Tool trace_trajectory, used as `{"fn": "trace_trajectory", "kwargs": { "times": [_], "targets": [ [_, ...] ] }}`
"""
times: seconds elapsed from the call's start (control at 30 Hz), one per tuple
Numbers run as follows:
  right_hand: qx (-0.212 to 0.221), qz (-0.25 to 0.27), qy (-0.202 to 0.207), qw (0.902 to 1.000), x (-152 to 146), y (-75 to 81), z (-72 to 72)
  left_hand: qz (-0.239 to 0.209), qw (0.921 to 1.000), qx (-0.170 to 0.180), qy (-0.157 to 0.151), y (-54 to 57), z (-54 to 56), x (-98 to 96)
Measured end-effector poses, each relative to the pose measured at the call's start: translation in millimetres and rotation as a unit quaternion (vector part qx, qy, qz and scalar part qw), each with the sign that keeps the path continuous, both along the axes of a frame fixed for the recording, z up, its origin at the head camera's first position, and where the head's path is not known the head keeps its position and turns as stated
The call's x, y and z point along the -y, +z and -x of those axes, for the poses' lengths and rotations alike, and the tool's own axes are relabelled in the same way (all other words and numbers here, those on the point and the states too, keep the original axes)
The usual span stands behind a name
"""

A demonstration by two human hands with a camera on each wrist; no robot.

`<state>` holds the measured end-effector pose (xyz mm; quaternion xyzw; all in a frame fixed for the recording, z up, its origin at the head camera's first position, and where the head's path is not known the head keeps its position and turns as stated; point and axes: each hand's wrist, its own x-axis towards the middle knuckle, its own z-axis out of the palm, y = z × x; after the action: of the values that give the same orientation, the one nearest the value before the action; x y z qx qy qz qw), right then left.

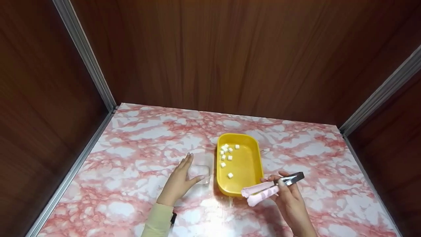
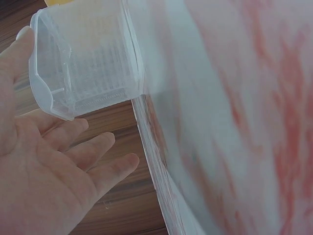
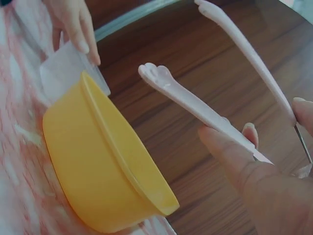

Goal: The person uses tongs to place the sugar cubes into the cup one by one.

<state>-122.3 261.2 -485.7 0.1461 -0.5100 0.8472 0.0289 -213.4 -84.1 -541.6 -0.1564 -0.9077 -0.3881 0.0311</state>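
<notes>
My left hand is beside a small clear plastic container, thumb and fingers spread around its near side. In the left wrist view the thumb tip is at the rim of the container, and the other fingers extend loosely past it. My right hand holds a pair of tongs with pink arms and a metal handle end. Their arms stand apart with nothing between the scalloped tips in the right wrist view. Under the tips is the near right corner of a yellow tub.
Several small white cubes lie in the yellow tub, mostly along its left side. A pink-and-white marbled tabletop lies beneath everything. Dark wood panels with metal edge strips enclose the back and sides.
</notes>
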Motion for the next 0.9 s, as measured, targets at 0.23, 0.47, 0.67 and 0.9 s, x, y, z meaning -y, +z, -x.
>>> {"fn": "trace_trajectory", "kwargs": {
  "times": [0.23, 0.47, 0.67, 0.9],
  "targets": [
    [0.009, -0.034, -0.018, 0.9992, 5, 5.9, 2.1, 0.003, 1.0, 0.005, 0.0, 0.5, 0.4, 0.1],
    [0.024, -0.067, -0.06, 0.9957, 9, 10.7, 8.3, -0.002, 1.0, 0.004, -0.001, 1.0, -1.0, 0.4],
    [0.024, -0.063, -0.076, 0.9948, 8, 10.7, 15.0, -0.005, 0.9999, 0.01, -0.001, 1.9, -2.0, 0.2],
    [0.011, -0.053, -0.077, 0.9956, 8, 12.8, 22.1, -0.007, 0.9999, 0.007, -0.003, 3.2, -2.0, 0.7]
  ]
}}
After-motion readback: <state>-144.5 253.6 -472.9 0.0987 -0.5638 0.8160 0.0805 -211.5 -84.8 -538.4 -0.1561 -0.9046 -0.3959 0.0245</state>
